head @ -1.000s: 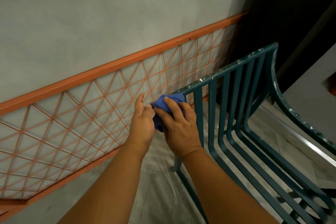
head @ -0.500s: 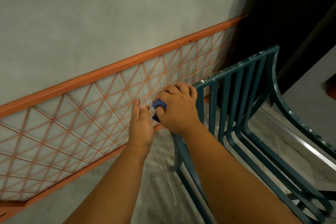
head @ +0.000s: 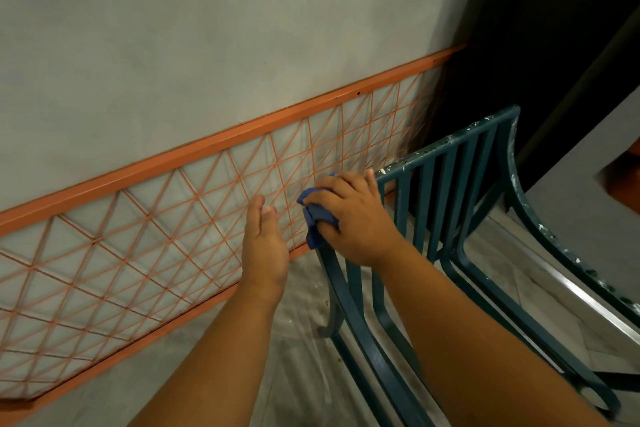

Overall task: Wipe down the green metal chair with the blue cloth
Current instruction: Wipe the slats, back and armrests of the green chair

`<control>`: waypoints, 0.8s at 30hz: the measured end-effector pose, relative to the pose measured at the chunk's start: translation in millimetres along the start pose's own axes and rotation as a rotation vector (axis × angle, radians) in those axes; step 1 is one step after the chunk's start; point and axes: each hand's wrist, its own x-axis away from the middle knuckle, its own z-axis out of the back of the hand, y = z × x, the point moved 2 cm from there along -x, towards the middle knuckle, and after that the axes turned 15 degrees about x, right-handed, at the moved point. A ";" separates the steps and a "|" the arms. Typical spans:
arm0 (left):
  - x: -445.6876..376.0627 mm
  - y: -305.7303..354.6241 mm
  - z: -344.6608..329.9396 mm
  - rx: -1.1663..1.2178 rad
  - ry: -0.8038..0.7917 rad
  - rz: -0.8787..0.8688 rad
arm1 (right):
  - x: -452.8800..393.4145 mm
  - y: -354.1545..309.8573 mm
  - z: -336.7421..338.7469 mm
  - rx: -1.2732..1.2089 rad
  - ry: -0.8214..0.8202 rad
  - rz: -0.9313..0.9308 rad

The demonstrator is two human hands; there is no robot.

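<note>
Two hands at the left end of the chair back, wiping under way.
Right hand [head: 356, 218] has its fingers curled round the bunched blue cloth [head: 318, 215], pressed on the green metal chair [head: 450, 184] at its top-rail corner; left hand [head: 265, 246] hovers beside, fingers straight, holding nothing. Risk: flaking paint may snag the cloth.

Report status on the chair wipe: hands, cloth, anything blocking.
Right hand grips blue cloth at corner of green chair back. Left hand open, off the chair. Top rail paint-flecked. Nothing blocking.
</note>
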 end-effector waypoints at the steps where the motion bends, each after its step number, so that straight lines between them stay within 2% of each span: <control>1: 0.3 1.3 -1.6 -0.007 -0.004 -0.009 | -3.8 7.1 1.7 0.003 -0.012 -0.042; 3: 0.8 3.5 -4.1 -0.006 -0.002 -0.016 | -11.8 12.6 6.6 -0.019 -0.077 -0.181; 5: -0.8 4.9 -5.1 0.007 0.011 -0.019 | -16.0 0.5 9.3 -0.014 -0.100 -0.198; 9: -3.3 9.7 -9.7 0.043 0.037 -0.012 | 0.5 -28.6 -3.6 0.103 -0.010 0.077; 11: -4.2 13.8 -12.5 0.049 0.035 -0.013 | 4.4 -31.1 -7.7 0.219 0.020 0.149; 16: -10.6 16.1 -13.9 0.006 0.025 -0.014 | -7.4 -39.3 -8.1 0.427 -0.034 0.384; 18: -12.8 16.8 -14.7 0.012 0.023 -0.011 | -13.3 -31.0 -5.5 0.331 -0.034 0.288; 21: -18.8 18.8 -14.8 -0.008 0.019 -0.027 | -11.8 -26.6 -0.6 0.076 -0.019 -0.025; 22: -20.6 19.7 -14.8 -0.009 0.013 -0.024 | -8.2 -31.1 -0.7 0.042 -0.020 -0.077; 24: -23.2 21.0 -15.9 -0.011 -0.016 -0.014 | 3.0 -40.7 -7.4 0.008 -0.014 -0.062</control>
